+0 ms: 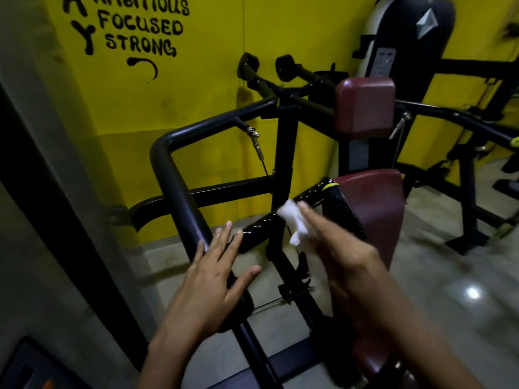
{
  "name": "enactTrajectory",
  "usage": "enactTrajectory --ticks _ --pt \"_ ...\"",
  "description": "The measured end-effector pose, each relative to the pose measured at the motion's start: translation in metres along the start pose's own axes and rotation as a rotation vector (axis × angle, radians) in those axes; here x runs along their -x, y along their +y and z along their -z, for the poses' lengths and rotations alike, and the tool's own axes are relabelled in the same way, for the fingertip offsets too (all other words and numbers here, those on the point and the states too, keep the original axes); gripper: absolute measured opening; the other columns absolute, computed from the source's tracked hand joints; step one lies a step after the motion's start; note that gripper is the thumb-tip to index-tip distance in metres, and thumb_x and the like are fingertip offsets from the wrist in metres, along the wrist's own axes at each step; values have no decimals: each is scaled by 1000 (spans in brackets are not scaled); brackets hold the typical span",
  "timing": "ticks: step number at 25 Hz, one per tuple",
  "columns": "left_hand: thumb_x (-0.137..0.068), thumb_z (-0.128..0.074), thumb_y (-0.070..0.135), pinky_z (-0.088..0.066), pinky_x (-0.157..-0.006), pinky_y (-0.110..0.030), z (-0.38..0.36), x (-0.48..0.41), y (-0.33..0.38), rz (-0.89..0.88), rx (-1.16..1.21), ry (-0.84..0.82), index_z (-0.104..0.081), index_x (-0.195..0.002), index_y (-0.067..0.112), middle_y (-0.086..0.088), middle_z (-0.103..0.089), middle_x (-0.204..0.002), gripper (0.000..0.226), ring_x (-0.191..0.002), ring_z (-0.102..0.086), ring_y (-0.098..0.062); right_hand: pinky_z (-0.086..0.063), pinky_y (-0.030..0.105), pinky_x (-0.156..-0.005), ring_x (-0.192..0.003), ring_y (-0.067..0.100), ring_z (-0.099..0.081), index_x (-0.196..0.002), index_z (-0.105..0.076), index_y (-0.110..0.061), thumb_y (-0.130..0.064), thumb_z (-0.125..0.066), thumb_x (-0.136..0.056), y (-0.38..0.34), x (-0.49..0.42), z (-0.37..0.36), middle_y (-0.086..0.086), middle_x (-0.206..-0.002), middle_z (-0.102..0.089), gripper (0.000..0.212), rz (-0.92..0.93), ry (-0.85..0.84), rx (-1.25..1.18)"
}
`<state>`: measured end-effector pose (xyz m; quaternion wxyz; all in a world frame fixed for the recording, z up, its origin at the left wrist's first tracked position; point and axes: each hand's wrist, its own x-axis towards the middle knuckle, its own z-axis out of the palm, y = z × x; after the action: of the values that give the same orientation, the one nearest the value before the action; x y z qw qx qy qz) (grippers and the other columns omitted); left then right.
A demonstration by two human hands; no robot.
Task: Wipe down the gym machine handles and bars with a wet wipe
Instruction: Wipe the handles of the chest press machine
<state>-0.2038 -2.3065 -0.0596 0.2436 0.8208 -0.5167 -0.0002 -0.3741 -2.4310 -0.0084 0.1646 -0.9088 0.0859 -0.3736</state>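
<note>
The wet wipe (293, 220) is a crumpled white wad pressed against the glossy black ribbed handle (259, 231) of the machine, about halfway along it, with a loose corner hanging below. My right hand (345, 256) holds it: the wipe is bunched under the outstretched fingers and seems pinched from beneath, though motion blur hides the thumb, so I cannot tell exactly how the grip closes. My left hand (216, 273) carries nothing; its fingers are straight and spread, palm down over the thick bent bar (179, 186), two fingertips reaching the near end of the ribbed handle. I cannot tell whether the palm actually bears on the bar. Just right of the handle sits a maroon seat pad (376, 209), and above it a second maroon pad (365, 108) on the black upright. A cable with a metal end fitting (254, 136) hangs from the bar's upper run. Two short black grips (285, 67) stick out further back. Behind everything stands a yellow wall (219, 102) painted with the black words "AMBITIOUS FOCUSED STRONG", and a pale glossy floor (449, 276) spreads out to the right.
</note>
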Motion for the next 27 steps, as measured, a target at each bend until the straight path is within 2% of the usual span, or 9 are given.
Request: enactTrajectory --ticks 4,7,9,13,16,18,22,25,27 --pt "-62 8 81 24 -102 -16 -7 0 8 8 -38 8 16 -137 42 22 29 -144 85 -135 24 2 -28 28 -112 -136 22 -33 -141 -35 -8 -3 -36 -78 12 -19 15 14 -146 -36 64 -134 272 227" --pt "-64 5 81 24 -103 -15 -10 5 3 7 -34 28 11 -139 41 21 21 -146 85 -135 19 4 -32 49 -109 -138 32 -28 -142 -31 -3 1 -35 -85 33 -30 -10 17 -151 -25 57 -300 46 500" --pt "-66 3 81 25 -101 -12 -13 6 2 3 -24 47 9 -139 40 22 16 -147 85 -134 17 7 -42 55 -98 -129 41 -39 -137 -40 2 -3 -24 -81 41 -10 -20 19 -145 -36 59 -259 35 583" --pt "-60 14 87 26 -102 -12 -16 7 0 -11 -25 53 8 -140 38 21 14 -147 94 -134 15 6 -50 49 -89 -129 40 -38 -143 -29 -1 6 -24 -69 32 41 -22 18 -148 -30 74 -322 53 591" --pt "-59 14 88 26 -102 -12 -16 7 -1 -23 -11 60 7 -141 37 20 15 -148 97 -135 16 6 -50 48 -91 -122 43 -47 -143 -22 6 12 -31 -75 39 14 -25 28 -147 -28 69 -398 -7 621" --pt "-59 15 86 27 -101 -12 -17 10 -1 -25 -23 51 10 -141 37 19 19 -148 96 -135 20 5 -53 40 -76 -104 37 -57 -144 -18 4 3 -44 -89 44 -22 -23 24 -145 -31 61 -441 4 611" --pt "-62 17 83 26 -101 -13 -20 17 0 -27 -40 51 9 -143 34 16 18 -150 95 -136 23 2 -47 36 -69 -98 29 -56 -145 -16 -2 -22 -32 -100 34 -11 -13 14 -129 -44 52 -538 -9 594" --pt "-65 16 83 23 -104 -14 -24 22 1 -28 -29 65 4 -143 31 16 13 -149 95 -137 20 1 -45 29 -56 -83 26 -61 -142 -26 3 -19 -39 -96 8 43 -15 16 -116 -54 52 -621 -30 605" --pt "-66 15 82 22 -105 -15 -25 25 2 -23 -25 80 3 -142 29 15 11 -149 94 -137 19 0 -49 31 -62 -87 28 -61 -142 -25 4 -17 -40 -96 10 37 -12 17 -118 -53 53 -617 -47 606"
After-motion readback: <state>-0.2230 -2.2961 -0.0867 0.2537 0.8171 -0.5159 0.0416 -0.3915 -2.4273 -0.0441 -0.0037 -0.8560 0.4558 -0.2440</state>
